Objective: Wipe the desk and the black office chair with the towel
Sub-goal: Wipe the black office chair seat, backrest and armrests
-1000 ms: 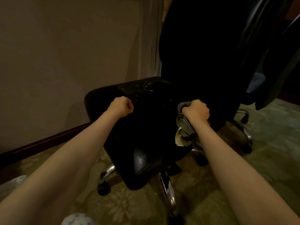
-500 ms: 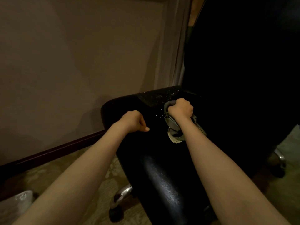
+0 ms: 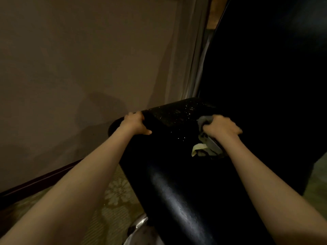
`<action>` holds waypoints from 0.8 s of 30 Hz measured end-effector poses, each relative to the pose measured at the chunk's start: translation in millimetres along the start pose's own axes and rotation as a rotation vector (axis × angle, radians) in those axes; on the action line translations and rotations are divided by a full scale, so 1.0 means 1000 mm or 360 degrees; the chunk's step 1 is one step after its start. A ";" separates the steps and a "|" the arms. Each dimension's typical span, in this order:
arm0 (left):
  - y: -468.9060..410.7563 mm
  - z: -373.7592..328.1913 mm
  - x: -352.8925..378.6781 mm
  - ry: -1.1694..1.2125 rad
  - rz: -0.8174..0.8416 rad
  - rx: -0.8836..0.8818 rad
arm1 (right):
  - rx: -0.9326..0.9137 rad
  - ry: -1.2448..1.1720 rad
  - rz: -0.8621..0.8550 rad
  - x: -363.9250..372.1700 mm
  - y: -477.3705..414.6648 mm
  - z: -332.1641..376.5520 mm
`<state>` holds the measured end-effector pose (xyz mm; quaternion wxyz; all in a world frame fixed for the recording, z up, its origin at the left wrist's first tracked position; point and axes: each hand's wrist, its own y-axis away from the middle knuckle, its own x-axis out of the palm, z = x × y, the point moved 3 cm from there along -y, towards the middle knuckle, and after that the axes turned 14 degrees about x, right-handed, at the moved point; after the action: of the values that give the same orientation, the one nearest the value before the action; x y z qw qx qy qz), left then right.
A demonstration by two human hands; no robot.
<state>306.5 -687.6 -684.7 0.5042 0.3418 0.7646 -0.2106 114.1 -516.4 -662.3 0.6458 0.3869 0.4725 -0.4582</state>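
Note:
The black office chair fills the lower middle of the head view, its glossy seat speckled with pale specks near the back. Its tall dark backrest rises at the right. My left hand grips the far left edge of the seat, fingers curled over it. My right hand is closed around a bunched grey towel, pressing it onto the seat close to the backrest. A pale corner of the towel hangs out below my wrist. No desk is in view.
A plain beige wall stands close on the left, with a dark baseboard along the patterned carpet. A chrome leg of the chair base shows beneath the seat. A pale curtain edge hangs beside the backrest.
The view has moved closer to the chair. My left hand went from a loose fist above the seat to gripping its far edge. My right hand slid the towel rightward toward the backrest.

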 end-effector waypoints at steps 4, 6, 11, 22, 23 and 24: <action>-0.014 0.019 -0.012 -0.0093 0.0270 -0.0154 | 0.0058 0.0044 0.0241 0.024 -0.002 0.005; -0.020 0.032 -0.010 0.0039 0.0452 -0.0281 | 0.0075 -0.0041 0.0149 0.028 -0.001 0.015; -0.029 0.051 0.004 0.0325 0.0478 -0.0288 | 0.0174 -0.0106 0.0031 0.039 0.006 0.039; -0.042 0.094 -0.012 0.0936 0.0083 -0.0313 | 0.0048 -0.0640 0.0155 0.069 0.000 0.177; -0.041 0.094 -0.011 0.0956 0.0080 -0.0304 | 0.0035 -0.0722 0.0205 0.070 -0.001 0.191; -0.039 0.095 -0.011 0.0983 0.0077 -0.0298 | 0.0012 -0.0816 0.0277 0.070 -0.002 0.205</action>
<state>340.3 -780.2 -713.5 0.2824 0.3598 0.8892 -0.0137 174.2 -724.3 -678.1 0.7799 0.2997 0.2569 -0.4858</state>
